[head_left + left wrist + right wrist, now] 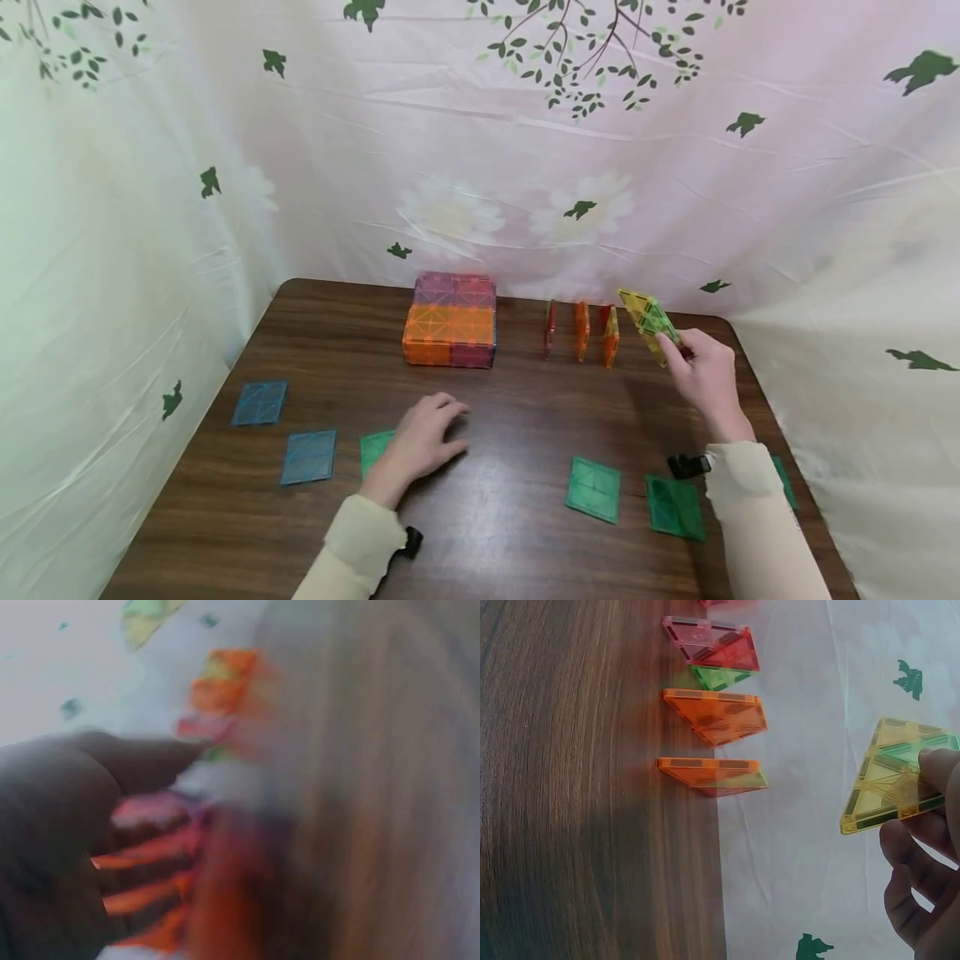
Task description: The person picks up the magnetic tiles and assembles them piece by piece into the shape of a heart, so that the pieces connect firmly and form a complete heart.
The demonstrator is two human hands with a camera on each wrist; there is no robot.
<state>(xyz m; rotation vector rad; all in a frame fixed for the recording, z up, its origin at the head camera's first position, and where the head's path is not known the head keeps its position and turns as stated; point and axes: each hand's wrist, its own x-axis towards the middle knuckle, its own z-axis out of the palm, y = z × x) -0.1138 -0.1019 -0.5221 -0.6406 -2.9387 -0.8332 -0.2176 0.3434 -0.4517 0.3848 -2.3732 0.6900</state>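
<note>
Three translucent green plastic tiles lie toward the tabletop's right edge. Farther off, the left hand is relaxed and released, while the right hand pinches a flat, translucent yellow-and-green plastic piece near the far right corner.

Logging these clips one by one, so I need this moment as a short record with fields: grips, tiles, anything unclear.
Right grip: pinches a yellow tile and an overlapping green tile
Left grip: holds nothing; in the head view it partly covers a green square
Block: box of orange and purple tiles, near the table's far edge
Standing: right of the block, a red group, an orange group, an orange-yellow group
Lying flat: two blue squares left, two green squares right, a green piece partly hidden by the right sleeve
Unclear: left wrist view, blurred
</note>
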